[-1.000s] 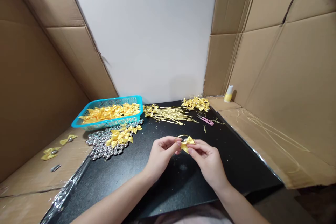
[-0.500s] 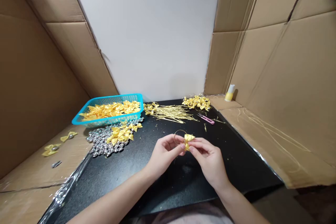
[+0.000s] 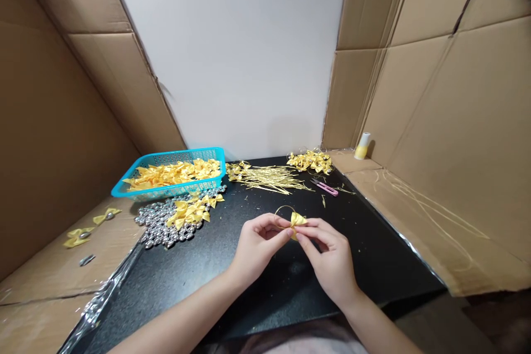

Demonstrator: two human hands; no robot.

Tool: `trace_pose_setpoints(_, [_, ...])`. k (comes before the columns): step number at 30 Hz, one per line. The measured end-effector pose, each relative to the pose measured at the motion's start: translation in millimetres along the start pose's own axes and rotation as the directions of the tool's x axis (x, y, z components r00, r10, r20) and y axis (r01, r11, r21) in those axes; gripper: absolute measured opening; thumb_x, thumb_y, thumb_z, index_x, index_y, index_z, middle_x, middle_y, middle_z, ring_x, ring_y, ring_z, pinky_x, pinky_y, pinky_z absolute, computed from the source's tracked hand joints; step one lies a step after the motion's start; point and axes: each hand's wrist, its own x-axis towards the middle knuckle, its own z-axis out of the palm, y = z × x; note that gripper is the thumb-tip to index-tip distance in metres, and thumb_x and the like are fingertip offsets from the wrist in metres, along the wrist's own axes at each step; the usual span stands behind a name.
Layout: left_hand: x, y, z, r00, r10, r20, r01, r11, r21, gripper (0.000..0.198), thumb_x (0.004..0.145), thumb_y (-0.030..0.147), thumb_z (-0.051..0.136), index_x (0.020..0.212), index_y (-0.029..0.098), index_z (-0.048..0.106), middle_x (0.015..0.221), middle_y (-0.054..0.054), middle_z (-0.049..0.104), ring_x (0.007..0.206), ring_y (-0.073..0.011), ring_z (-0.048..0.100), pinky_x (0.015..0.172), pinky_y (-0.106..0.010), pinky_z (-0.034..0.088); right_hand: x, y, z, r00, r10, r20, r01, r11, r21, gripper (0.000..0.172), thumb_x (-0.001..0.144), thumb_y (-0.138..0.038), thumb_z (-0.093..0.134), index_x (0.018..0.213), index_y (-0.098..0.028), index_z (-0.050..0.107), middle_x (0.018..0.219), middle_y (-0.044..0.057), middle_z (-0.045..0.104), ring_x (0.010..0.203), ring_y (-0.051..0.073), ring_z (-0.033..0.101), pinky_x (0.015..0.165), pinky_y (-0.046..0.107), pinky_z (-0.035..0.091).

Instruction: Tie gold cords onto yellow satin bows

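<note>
Above the black table, my left hand [image 3: 263,240] and my right hand [image 3: 329,251] meet at a yellow ribbon bow [image 3: 297,218]. The fingertips of both hands pinch it, covering its lower part. A thin gold cord loop [image 3: 284,207] arches up from the bow over my left fingers. Beyond my hands lies a bundle of gold cord pieces [image 3: 271,177]. Pink thread snips [image 3: 326,186] rest to its right. To the left, several yellow bows [image 3: 193,211] lie on a cluster of silver beads [image 3: 160,227].
A blue basket [image 3: 168,194] of yellow bows stands at the back left. A heap of bows with cord loops [image 3: 311,161] sits at the back right, near a thread spool [image 3: 362,146]. Cardboard walls [image 3: 456,121] flank the black table [image 3: 199,276]. Loose cords [image 3: 435,215] lie at right.
My right fingers have closed in over the bow's lower part, so less of it shows. Both hands stay in nearly the same place; the view has shifted slightly.
</note>
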Motion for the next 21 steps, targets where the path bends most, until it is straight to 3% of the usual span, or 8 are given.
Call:
trace_pose_setpoints(4, [-0.5,-0.6,0.3,0.995,0.083,-0.054,-0.077,0.992,0.101,0.008,0.072,0.022,0.076,0.072,0.016,0.072,0.073,-0.003,0.07,0.069,-0.0148,0.066,0.066,-0.022,0.054,-0.6,-3.5,-0.5,0.999,0.033,0.013,-0.032,0.999,-0.011,0.012,0.083,-0.019,0.065,0.085,-0.022,0.076,0.092,0.008,0.072,0.087,0.022,0.069,0.077,0.031,0.058])
trace_pose_setpoints(13, [-5.4,-3.4,-4.8,0.952,0.302,-0.039,-0.262,0.878,0.401,0.008,0.078,0.02,0.07,0.085,0.017,0.072,0.082,-0.006,0.075,0.073,-0.0183,0.071,0.069,-0.026,0.057,-3.7,-2.5,0.7,0.986,0.144,0.081,-0.14,0.989,-0.056,0.01,0.083,-0.023,0.063,0.081,-0.019,0.072,0.074,0.005,0.073,0.061,0.02,0.07,0.059,0.028,0.057])
trace_pose_setpoints(21, [-4.9,-2.5,-4.2,0.935,0.35,-0.049,-0.299,0.858,0.418,0.005,0.077,0.019,0.069,0.082,0.018,0.07,0.078,-0.004,0.073,0.068,-0.0163,0.069,0.063,-0.024,0.056,-5.2,-2.4,2.9,0.968,0.211,0.136,-0.208,0.978,-0.031,0.016,0.086,-0.029,0.06,0.079,-0.017,0.068,0.064,0.004,0.068,0.054,0.018,0.068,0.051,0.025,0.057])
